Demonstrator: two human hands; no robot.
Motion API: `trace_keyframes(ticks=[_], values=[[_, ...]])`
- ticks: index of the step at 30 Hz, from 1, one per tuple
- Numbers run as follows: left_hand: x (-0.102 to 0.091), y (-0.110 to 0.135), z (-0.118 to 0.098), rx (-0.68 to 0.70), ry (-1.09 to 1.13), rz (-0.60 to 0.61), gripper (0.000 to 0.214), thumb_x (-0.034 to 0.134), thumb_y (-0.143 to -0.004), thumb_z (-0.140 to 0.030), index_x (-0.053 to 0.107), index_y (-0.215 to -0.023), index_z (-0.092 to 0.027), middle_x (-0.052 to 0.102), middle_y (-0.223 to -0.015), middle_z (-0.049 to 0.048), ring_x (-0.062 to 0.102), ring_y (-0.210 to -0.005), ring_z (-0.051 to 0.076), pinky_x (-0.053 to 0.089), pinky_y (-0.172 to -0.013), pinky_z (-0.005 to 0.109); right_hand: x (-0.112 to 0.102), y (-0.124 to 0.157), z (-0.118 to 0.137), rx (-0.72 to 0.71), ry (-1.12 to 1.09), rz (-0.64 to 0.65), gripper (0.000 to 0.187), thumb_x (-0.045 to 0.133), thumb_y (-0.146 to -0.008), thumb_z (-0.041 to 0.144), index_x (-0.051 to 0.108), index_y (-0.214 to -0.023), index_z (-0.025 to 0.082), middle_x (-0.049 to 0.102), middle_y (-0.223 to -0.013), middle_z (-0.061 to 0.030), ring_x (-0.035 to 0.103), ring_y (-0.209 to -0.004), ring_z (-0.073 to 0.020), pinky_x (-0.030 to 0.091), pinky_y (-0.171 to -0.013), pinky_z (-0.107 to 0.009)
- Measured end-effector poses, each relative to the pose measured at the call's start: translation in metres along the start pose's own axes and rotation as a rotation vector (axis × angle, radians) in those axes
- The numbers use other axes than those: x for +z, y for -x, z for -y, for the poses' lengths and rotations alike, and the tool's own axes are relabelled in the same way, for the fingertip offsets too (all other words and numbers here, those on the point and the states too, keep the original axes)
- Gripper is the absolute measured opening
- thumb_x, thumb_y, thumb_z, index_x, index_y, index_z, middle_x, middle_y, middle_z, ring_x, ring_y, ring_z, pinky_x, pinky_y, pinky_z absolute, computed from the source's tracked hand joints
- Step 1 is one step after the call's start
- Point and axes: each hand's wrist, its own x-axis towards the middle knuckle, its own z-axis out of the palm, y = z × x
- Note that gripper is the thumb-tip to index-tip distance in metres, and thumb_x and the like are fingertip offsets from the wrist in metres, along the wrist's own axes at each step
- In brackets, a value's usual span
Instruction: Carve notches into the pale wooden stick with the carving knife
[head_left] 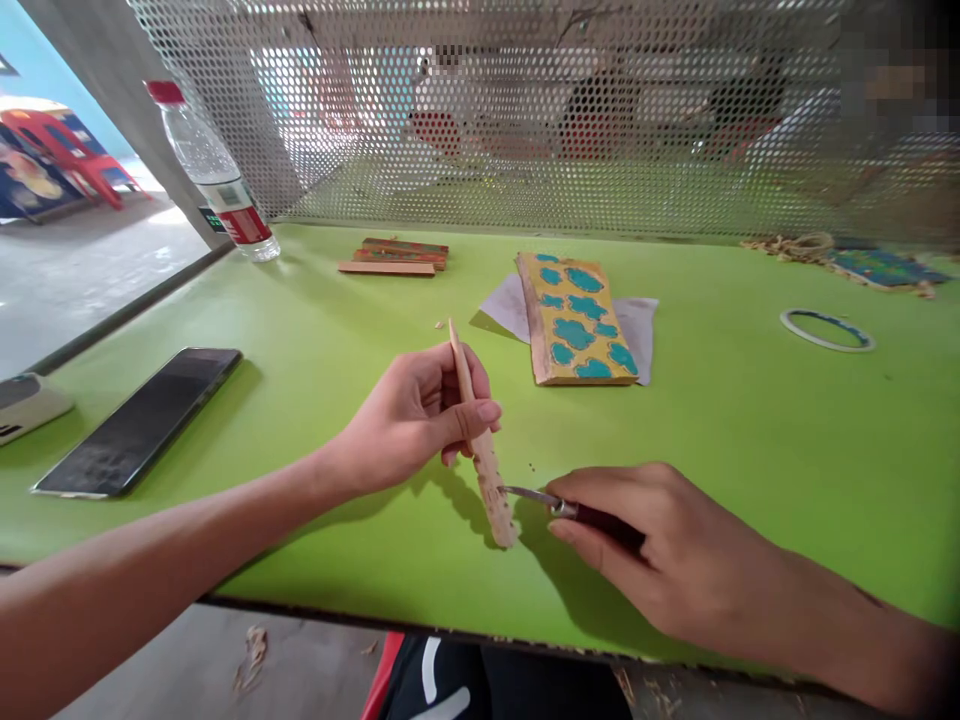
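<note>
Between the thumb and fingers of my left hand [427, 415] is a slim, pale wooden stick [489, 480], pointed at its far end and notched along the edges of its near half. My right hand [667, 570] is closed round the dark handle of a small carving knife [574, 510]. The knife's thin metal blade touches the notched part of the stick, a little above its near end. Tiny dark specks lie on the table beside the blade.
On the green table [337, 560] are a phone [142, 420], a water bottle [225, 180], several wooden strips [394, 258], a yellow board with teal patches [577, 320] on paper, and a tape roll [826, 330]. A perforated metal screen [487, 130] stands behind.
</note>
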Motion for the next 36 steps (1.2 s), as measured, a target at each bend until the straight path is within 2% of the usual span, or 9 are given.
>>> trace_keyframes(ticks=[8, 15, 18, 24, 32, 36], values=[[-0.003, -0.004, 0.002, 0.000, 0.018, 0.026, 0.035, 0.085, -0.081, -0.033, 0.057, -0.082, -0.013, 0.070, -0.074, 0.0028, 0.061, -0.054, 0.007, 0.051, -0.044, 0.014, -0.018, -0.016, -0.001, 0.150, -0.169, 0.185, 0.028, 0.052, -0.101, 0.034, 0.061, -0.079, 0.019, 0.048, -0.063, 0.0041, 0.041, -0.057, -0.0124, 0.031, -0.053, -0.026], [-0.007, -0.006, 0.005, -0.004, 0.046, 0.060, 0.034, 0.085, -0.081, -0.032, 0.057, -0.082, -0.013, 0.070, -0.076, 0.0041, 0.060, -0.054, 0.007, 0.050, -0.045, 0.015, -0.027, -0.024, -0.003, 0.168, -0.354, 0.278, 0.031, 0.058, -0.098, 0.034, 0.052, -0.071, 0.020, 0.038, -0.062, 0.0061, 0.034, -0.057, -0.0109, 0.028, -0.052, -0.025], [-0.008, -0.007, 0.006, -0.006, 0.053, 0.063, 0.035, 0.086, -0.081, -0.032, 0.057, -0.081, -0.013, 0.071, -0.075, 0.0046, 0.060, -0.054, 0.008, 0.050, -0.045, 0.016, -0.024, -0.021, -0.005, 0.137, -0.268, 0.243, 0.029, 0.054, -0.101, 0.033, 0.056, -0.075, 0.019, 0.043, -0.063, 0.0051, 0.037, -0.058, -0.0116, 0.030, -0.054, -0.026], [-0.005, -0.004, 0.004, 0.005, 0.033, 0.046, 0.035, 0.085, -0.081, -0.034, 0.058, -0.081, -0.012, 0.069, -0.073, 0.0036, 0.060, -0.053, 0.008, 0.049, -0.043, 0.016, -0.009, -0.008, -0.009, 0.001, 0.009, 0.066, 0.021, 0.050, -0.103, 0.029, 0.065, -0.094, 0.019, 0.064, -0.078, -0.0023, 0.049, -0.066, -0.0156, 0.035, -0.060, -0.030], [0.001, -0.003, 0.004, -0.031, 0.029, -0.036, 0.038, 0.085, -0.082, -0.037, 0.056, -0.082, -0.012, 0.067, -0.070, 0.0012, 0.058, -0.051, 0.006, 0.047, -0.042, 0.014, 0.007, 0.004, -0.003, 0.001, 0.089, -0.014, 0.023, 0.041, -0.105, 0.024, 0.062, -0.097, 0.020, 0.067, -0.086, -0.0038, 0.058, -0.073, -0.0185, 0.037, -0.066, -0.034], [0.001, -0.003, 0.004, -0.017, 0.027, -0.020, 0.039, 0.085, -0.082, -0.038, 0.056, -0.083, -0.012, 0.068, -0.070, 0.0011, 0.058, -0.052, 0.006, 0.048, -0.043, 0.013, 0.003, 0.000, -0.001, 0.066, 0.007, 0.037, 0.022, 0.045, -0.105, 0.030, 0.061, -0.092, 0.022, 0.065, -0.080, -0.0012, 0.052, -0.067, -0.0154, 0.036, -0.061, -0.031]])
